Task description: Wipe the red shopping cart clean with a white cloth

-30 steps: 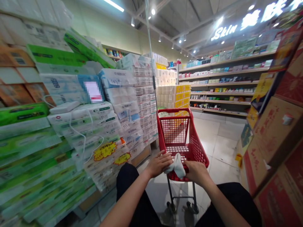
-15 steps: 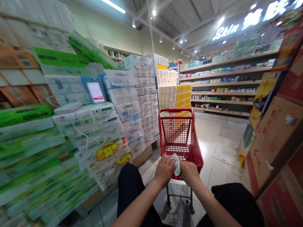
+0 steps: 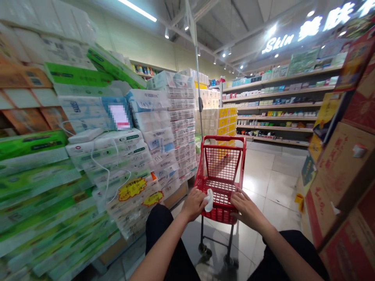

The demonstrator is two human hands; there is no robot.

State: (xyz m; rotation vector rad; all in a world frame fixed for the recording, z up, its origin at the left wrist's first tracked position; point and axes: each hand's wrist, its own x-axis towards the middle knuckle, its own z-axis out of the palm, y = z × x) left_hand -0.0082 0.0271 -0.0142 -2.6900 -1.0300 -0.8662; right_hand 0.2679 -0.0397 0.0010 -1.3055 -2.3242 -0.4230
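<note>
Head view: my left hand (image 3: 193, 205) is on the near left corner of the red cart (image 3: 220, 215), fingers bent and drawn together, holding a white cloth (image 3: 209, 201) that pokes out on the thumb side and hangs against the near rim. My right hand (image 3: 245, 206) lies at the near right corner, fingers slightly spread over the edge, thumb lower and apart from them; I cannot tell whether they clasp the rim. The cart stands upright on the tiles (image 3: 262, 230) before me, between my knees and beyond them. Stacked paper packs (image 3: 152, 99) rise on my left, with yellow price tags (image 3: 132, 189) and a white cable (image 3: 108, 185) hanging down. Cartons (image 3: 340, 164) are piled on my right, and stocked shelves (image 3: 272, 104) stand well beyond the cart.
</note>
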